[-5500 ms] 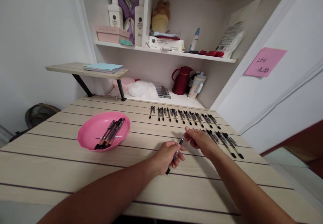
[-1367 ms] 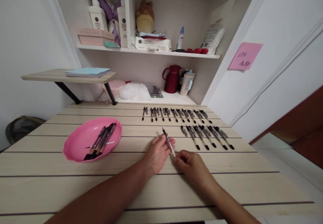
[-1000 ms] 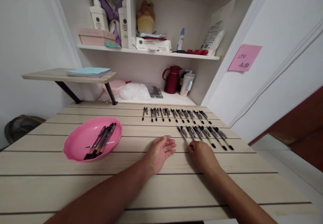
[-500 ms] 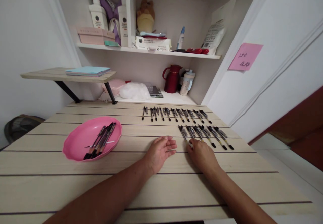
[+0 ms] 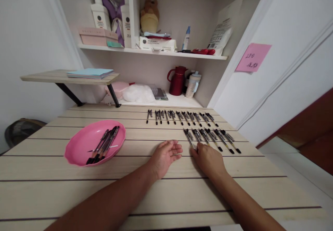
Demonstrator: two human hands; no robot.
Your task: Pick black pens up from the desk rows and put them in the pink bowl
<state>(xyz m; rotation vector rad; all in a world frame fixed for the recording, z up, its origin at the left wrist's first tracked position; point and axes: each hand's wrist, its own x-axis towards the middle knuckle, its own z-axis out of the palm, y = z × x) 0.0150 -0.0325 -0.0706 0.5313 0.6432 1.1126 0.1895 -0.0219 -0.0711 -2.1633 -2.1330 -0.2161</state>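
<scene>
My left hand point(image 5: 164, 157) rests palm-up on the wooden table point(image 5: 65, 186), fingers spread and empty. My right hand point(image 5: 208, 158) lies knuckles-up just right of it, its fingertips at the near end of the leftmost pen point(image 5: 188, 138) of the near pen row point(image 5: 213, 138); the fingers curl down and I cannot see whether they pinch the pen. A longer far row of black pens point(image 5: 179, 117) lies beyond. A pink bowl point(image 5: 78, 147) at the left holds several more black pens point(image 5: 104, 145).
A small raised shelf point(image 5: 67, 76) with blue notebooks stands at the table's back left. Behind are a red jug point(image 5: 178, 81), a cup, a white bag, and an upper shelf with bottles and boxes. A pink sticky note point(image 5: 253, 57) hangs on the right wall.
The pen held between both hands has been laid down as the leftmost of the near row. My left hand opened and stayed; my right hand stays at that pen's near end.
</scene>
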